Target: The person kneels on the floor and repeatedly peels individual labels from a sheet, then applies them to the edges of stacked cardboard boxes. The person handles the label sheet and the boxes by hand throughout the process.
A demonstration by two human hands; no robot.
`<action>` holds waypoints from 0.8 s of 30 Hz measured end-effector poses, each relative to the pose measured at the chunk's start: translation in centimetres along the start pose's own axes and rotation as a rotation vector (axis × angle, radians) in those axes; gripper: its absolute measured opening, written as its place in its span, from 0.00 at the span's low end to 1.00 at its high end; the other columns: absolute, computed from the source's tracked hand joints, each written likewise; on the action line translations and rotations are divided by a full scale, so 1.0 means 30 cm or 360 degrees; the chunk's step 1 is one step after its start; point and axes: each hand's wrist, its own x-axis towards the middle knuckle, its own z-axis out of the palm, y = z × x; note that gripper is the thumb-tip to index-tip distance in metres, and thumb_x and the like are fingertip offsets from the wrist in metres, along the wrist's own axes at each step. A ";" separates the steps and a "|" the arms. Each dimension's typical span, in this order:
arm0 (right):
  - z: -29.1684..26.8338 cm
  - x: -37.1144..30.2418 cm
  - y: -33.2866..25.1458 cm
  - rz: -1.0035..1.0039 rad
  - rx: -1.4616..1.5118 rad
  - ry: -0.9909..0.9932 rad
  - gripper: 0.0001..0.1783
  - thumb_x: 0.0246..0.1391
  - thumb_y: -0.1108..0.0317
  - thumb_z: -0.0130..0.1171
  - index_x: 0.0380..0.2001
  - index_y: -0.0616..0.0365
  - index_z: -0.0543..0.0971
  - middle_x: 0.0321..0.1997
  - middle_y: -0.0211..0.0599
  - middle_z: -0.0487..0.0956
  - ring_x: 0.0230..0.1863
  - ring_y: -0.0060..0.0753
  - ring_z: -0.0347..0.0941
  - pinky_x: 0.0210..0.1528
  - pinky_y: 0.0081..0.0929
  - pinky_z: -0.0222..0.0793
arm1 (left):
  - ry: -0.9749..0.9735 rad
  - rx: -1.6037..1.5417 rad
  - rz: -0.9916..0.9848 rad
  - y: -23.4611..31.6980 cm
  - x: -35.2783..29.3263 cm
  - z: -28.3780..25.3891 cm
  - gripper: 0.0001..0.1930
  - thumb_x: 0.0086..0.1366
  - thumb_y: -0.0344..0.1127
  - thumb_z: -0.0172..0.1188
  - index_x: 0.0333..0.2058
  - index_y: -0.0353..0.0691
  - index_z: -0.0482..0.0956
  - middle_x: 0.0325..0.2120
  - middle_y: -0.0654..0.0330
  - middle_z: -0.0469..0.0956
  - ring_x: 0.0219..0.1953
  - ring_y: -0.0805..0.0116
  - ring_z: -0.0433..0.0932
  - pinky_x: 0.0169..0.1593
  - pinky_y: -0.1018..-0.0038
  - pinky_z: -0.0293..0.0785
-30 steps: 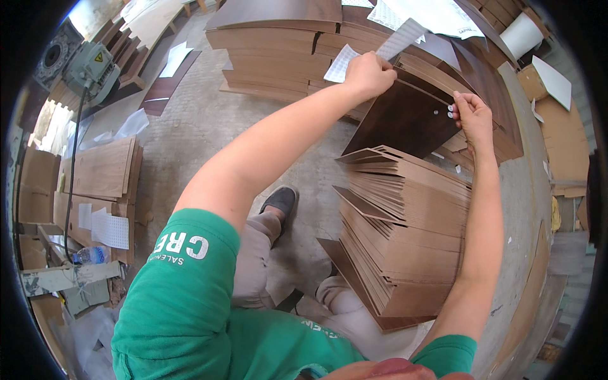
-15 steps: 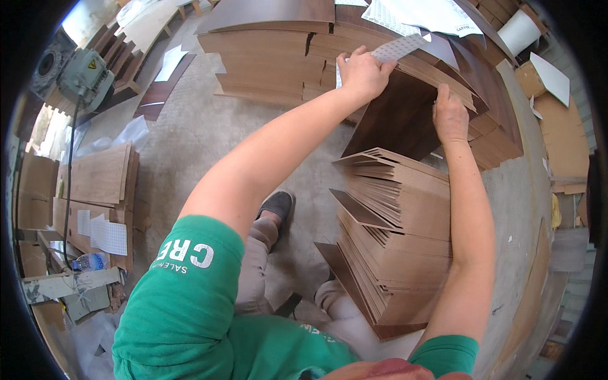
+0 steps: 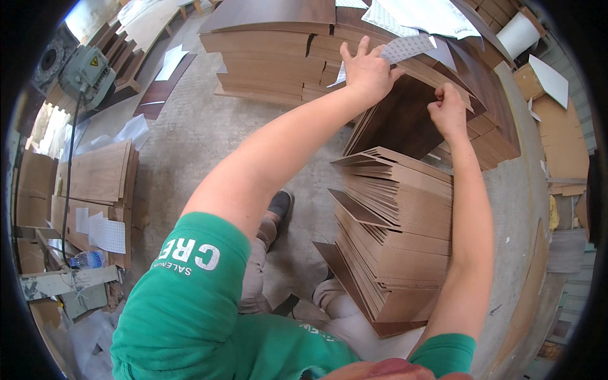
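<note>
A long sheet of small printed labels (image 3: 408, 48) passes under my left hand (image 3: 370, 75), and its curled end sticks out beyond the fingers. That hand holds the sheet while several of its fingers are spread. My right hand (image 3: 449, 113) is closed, with thumb and fingertips pressed together at the top edge of the dark brown panels (image 3: 402, 117). Whatever lies in that pinch is too small to make out. These panels lean upright against the larger stack. Just below the hands, between my forearms, stands a row of thin brown boards (image 3: 415, 215), fanned apart on the left.
A large stack of wood-coloured boards (image 3: 263, 47) stands ahead, with white paper sheets (image 3: 430, 16) on top. More boards (image 3: 98, 174), a plastic bottle (image 3: 88, 259) and a grey motor housing (image 3: 88, 69) with a hanging cable are at the left. Cardboard (image 3: 560, 136) leans at the right.
My left hand's fingers have spread more and the label sheet has shifted slightly right. My right hand's fingers have curled into a pinch. More edges show at the left of the leaning panels.
</note>
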 end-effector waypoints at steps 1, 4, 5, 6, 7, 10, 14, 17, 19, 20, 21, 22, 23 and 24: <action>0.013 -0.004 -0.010 -0.0082 -0.0126 0.0016 0.14 0.41 0.76 0.59 0.34 0.58 0.70 0.35 0.47 0.74 0.38 0.49 0.75 0.40 0.41 0.72 | 0.0051 0.0043 0.0054 0.006 0.003 0.009 0.21 0.58 0.57 0.59 0.30 0.45 0.86 0.49 0.59 0.76 0.63 0.52 0.60 0.61 0.44 0.47; 0.038 -0.021 0.012 -0.0299 -0.0370 0.0063 0.15 0.44 0.76 0.58 0.37 0.57 0.68 0.39 0.48 0.71 0.41 0.54 0.73 0.41 0.47 0.71 | 0.0054 0.0063 -0.0097 0.028 0.000 0.023 0.21 0.56 0.58 0.61 0.26 0.44 0.86 0.42 0.60 0.80 0.62 0.53 0.62 0.60 0.45 0.50; 0.041 -0.026 0.023 -0.0366 -0.0430 0.0076 0.15 0.46 0.76 0.58 0.38 0.57 0.68 0.40 0.48 0.70 0.41 0.55 0.73 0.42 0.48 0.71 | -0.0034 -0.0052 -0.0205 0.038 0.002 0.018 0.21 0.56 0.58 0.61 0.26 0.45 0.86 0.41 0.59 0.80 0.61 0.53 0.63 0.59 0.45 0.51; 0.039 -0.023 0.035 -0.0312 -0.0507 0.0074 0.15 0.46 0.75 0.59 0.38 0.56 0.68 0.40 0.47 0.71 0.42 0.54 0.72 0.43 0.47 0.71 | -0.0122 -0.0167 -0.0313 0.046 0.008 0.013 0.21 0.56 0.58 0.61 0.26 0.45 0.86 0.40 0.59 0.80 0.61 0.53 0.64 0.59 0.46 0.52; 0.034 -0.016 0.031 -0.0263 -0.0576 0.0071 0.15 0.46 0.74 0.60 0.38 0.56 0.68 0.40 0.46 0.71 0.42 0.54 0.72 0.43 0.47 0.71 | -0.0211 -0.0273 -0.0425 0.048 0.010 0.001 0.20 0.56 0.58 0.61 0.27 0.46 0.86 0.39 0.58 0.81 0.60 0.53 0.65 0.59 0.46 0.53; -0.014 -0.030 0.019 -0.0169 -0.0694 0.0216 0.17 0.47 0.70 0.63 0.39 0.56 0.68 0.40 0.44 0.71 0.45 0.51 0.70 0.45 0.44 0.71 | -0.0276 -0.0333 -0.0560 0.054 0.018 -0.031 0.19 0.53 0.57 0.64 0.28 0.48 0.87 0.37 0.59 0.81 0.57 0.58 0.68 0.58 0.48 0.54; -0.067 -0.054 0.029 -0.0181 -0.0579 0.0227 0.20 0.47 0.67 0.64 0.45 0.55 0.73 0.45 0.41 0.74 0.51 0.49 0.67 0.53 0.42 0.67 | -0.0345 -0.0366 -0.0586 0.066 0.011 -0.054 0.19 0.51 0.57 0.66 0.31 0.49 0.87 0.36 0.60 0.81 0.55 0.62 0.70 0.58 0.54 0.55; -0.080 -0.077 0.044 -0.0234 -0.0452 0.0006 0.21 0.49 0.69 0.62 0.49 0.53 0.75 0.48 0.39 0.76 0.52 0.49 0.67 0.58 0.41 0.63 | -0.0432 -0.0415 -0.0612 0.058 0.000 -0.092 0.19 0.51 0.57 0.65 0.32 0.49 0.87 0.37 0.60 0.81 0.55 0.62 0.70 0.58 0.57 0.55; -0.077 -0.109 0.048 -0.0336 -0.0489 0.0030 0.21 0.50 0.69 0.61 0.49 0.54 0.75 0.48 0.39 0.76 0.52 0.49 0.68 0.58 0.41 0.63 | -0.0493 -0.0360 -0.0588 0.068 -0.005 -0.116 0.20 0.51 0.58 0.65 0.32 0.50 0.87 0.37 0.59 0.82 0.53 0.62 0.71 0.58 0.58 0.56; -0.085 -0.124 0.049 -0.0358 -0.0496 0.0054 0.20 0.51 0.70 0.59 0.49 0.54 0.75 0.48 0.40 0.77 0.51 0.49 0.69 0.57 0.40 0.65 | -0.0521 -0.0338 -0.0573 0.076 -0.005 -0.126 0.20 0.51 0.59 0.65 0.32 0.50 0.87 0.37 0.59 0.82 0.53 0.62 0.72 0.58 0.58 0.56; -0.085 -0.139 0.047 -0.0357 -0.0494 0.0102 0.19 0.51 0.69 0.59 0.49 0.55 0.75 0.47 0.40 0.77 0.51 0.48 0.69 0.56 0.40 0.65 | -0.0591 -0.0365 -0.0610 0.082 -0.003 -0.136 0.20 0.50 0.57 0.65 0.32 0.49 0.86 0.38 0.58 0.81 0.55 0.61 0.70 0.59 0.55 0.55; -0.079 -0.153 0.040 -0.0348 -0.0488 0.0159 0.18 0.52 0.69 0.58 0.48 0.55 0.76 0.46 0.40 0.77 0.50 0.48 0.69 0.55 0.40 0.66 | -0.0662 -0.0385 -0.0635 0.086 0.004 -0.147 0.19 0.50 0.56 0.65 0.31 0.48 0.86 0.39 0.57 0.81 0.57 0.60 0.68 0.60 0.52 0.54; -0.087 -0.164 0.019 -0.0331 -0.0485 0.0219 0.17 0.52 0.69 0.58 0.47 0.55 0.76 0.45 0.40 0.77 0.50 0.48 0.69 0.54 0.40 0.67 | -0.0737 -0.0403 -0.0650 0.089 0.010 -0.153 0.19 0.49 0.55 0.65 0.31 0.47 0.86 0.41 0.56 0.80 0.59 0.59 0.67 0.61 0.50 0.54; -0.098 -0.173 -0.001 -0.0290 -0.0498 0.0151 0.14 0.53 0.67 0.57 0.44 0.55 0.76 0.43 0.41 0.78 0.48 0.47 0.70 0.52 0.39 0.68 | -0.0714 -0.0396 -0.0716 0.086 0.007 -0.163 0.19 0.48 0.55 0.65 0.31 0.47 0.86 0.41 0.55 0.80 0.55 0.59 0.71 0.61 0.51 0.55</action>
